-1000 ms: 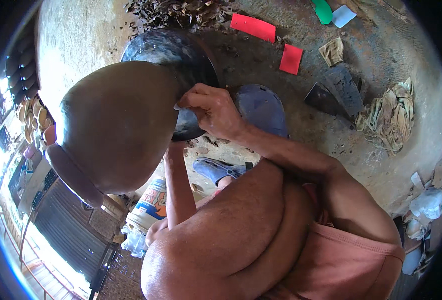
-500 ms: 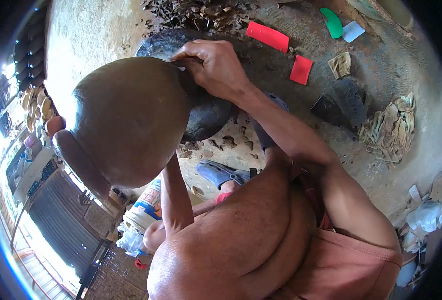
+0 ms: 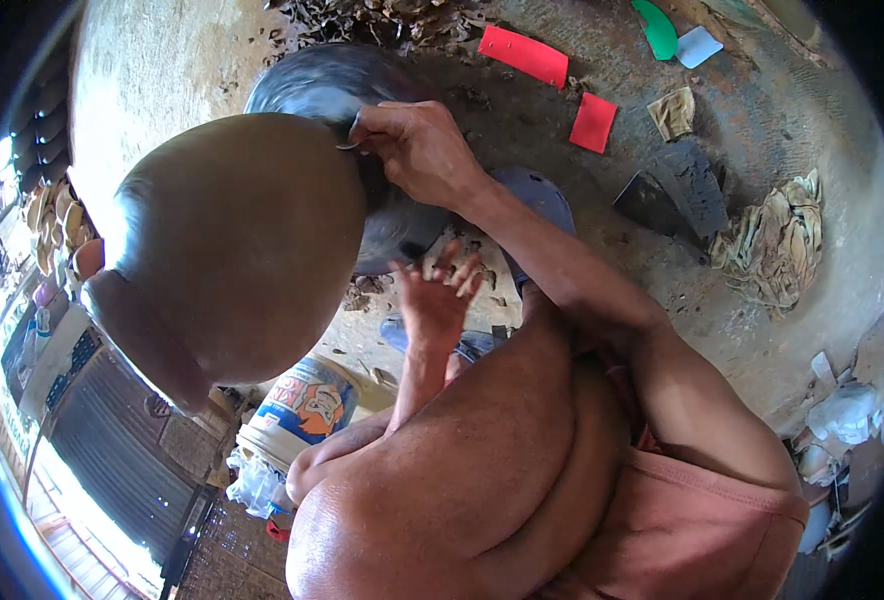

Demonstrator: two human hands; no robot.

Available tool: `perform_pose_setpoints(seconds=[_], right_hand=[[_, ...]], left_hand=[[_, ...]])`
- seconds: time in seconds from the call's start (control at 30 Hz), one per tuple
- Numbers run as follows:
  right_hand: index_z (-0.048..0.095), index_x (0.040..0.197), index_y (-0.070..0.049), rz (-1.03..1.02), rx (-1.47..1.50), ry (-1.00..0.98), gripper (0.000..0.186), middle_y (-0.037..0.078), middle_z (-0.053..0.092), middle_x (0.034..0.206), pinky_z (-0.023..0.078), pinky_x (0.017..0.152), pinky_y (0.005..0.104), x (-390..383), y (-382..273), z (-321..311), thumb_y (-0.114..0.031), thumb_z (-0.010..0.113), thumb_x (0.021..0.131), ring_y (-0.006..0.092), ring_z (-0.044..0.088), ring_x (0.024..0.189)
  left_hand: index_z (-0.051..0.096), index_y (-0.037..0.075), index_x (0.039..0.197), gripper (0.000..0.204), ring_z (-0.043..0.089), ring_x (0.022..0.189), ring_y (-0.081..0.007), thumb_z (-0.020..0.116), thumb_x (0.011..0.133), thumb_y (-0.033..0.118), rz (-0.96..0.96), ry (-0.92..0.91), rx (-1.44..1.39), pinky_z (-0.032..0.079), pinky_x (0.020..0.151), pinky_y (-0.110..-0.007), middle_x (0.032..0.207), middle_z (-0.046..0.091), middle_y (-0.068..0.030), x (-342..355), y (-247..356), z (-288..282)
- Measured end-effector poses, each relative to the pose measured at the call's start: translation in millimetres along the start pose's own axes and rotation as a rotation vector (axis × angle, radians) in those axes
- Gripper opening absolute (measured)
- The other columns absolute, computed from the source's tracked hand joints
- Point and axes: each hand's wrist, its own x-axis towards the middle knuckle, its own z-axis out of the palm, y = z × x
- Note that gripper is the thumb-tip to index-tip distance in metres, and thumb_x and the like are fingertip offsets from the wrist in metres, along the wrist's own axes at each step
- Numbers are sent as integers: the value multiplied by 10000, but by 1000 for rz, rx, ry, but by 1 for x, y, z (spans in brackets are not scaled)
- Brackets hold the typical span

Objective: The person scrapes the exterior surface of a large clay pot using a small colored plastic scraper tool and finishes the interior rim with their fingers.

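A large rounded clay pot (image 3: 242, 240) with a thick rolled rim stands on a dark turning wheel (image 3: 312, 80), whose surface is smeared by motion. Low on the pot's wall, where it meets the wheel, my right hand (image 3: 420, 150) is closed in a pinch. A thin shiny tool (image 3: 347, 147) pokes out of its fingers against the clay; the hand hides the rest, so its exact kind does not show. My left hand (image 3: 436, 298) is beside the wheel's near edge, fingers spread and slightly blurred, holding nothing.
Clay scraps (image 3: 382, 22) lie beyond the wheel. To the right are red pieces (image 3: 524, 56), a green piece (image 3: 656, 30), dark flat plates (image 3: 687, 195) and a crumpled cloth (image 3: 774, 245). A printed bucket (image 3: 307, 400) stands left of my knee.
My left hand has come out from behind the pot to the wheel's near side, fingers spreading. The wheel's surface now looks streaked. My right hand stays at the pot's base.
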Motion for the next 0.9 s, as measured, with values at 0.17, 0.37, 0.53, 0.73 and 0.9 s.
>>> perform_pose_setpoints(seconds=[0.17,0.37,0.53,0.73,0.9], right_hand=[[710,958,-17,24,7,6,167,162,715,869,541,698,408,-4,-6,1,62,674,815,331,711,801],[707,941,-19,29,-68,43,182,166,714,872,542,716,433,-15,-1,-9,62,653,787,349,714,836],[692,930,-20,67,-65,47,240,170,711,874,543,723,443,-19,-1,-10,78,616,725,374,705,842],[674,920,-9,110,-79,10,297,177,711,864,550,731,436,-22,-8,-4,79,605,644,370,713,839],[675,929,-6,137,-52,34,312,184,714,870,558,746,441,-22,-12,4,68,615,631,383,716,863]], left_hand=[[494,121,1463,750,527,1323,-348,499,952,670,480,-10,757,472,1048,-575,1464,543,-139,50,117,-122],[497,136,1442,750,607,1154,-317,520,968,716,483,400,-55,518,974,-454,1368,595,-102,43,33,-10],[463,51,1445,810,561,1254,-330,545,963,695,132,202,156,524,975,-507,1420,521,-160,-3,24,13],[483,92,1466,681,575,1295,-313,490,1022,609,500,250,114,502,1059,-503,1452,553,-141,53,98,-40],[454,102,1464,759,592,1219,-347,477,996,700,25,91,169,512,983,-491,1421,538,-164,6,12,-13]])
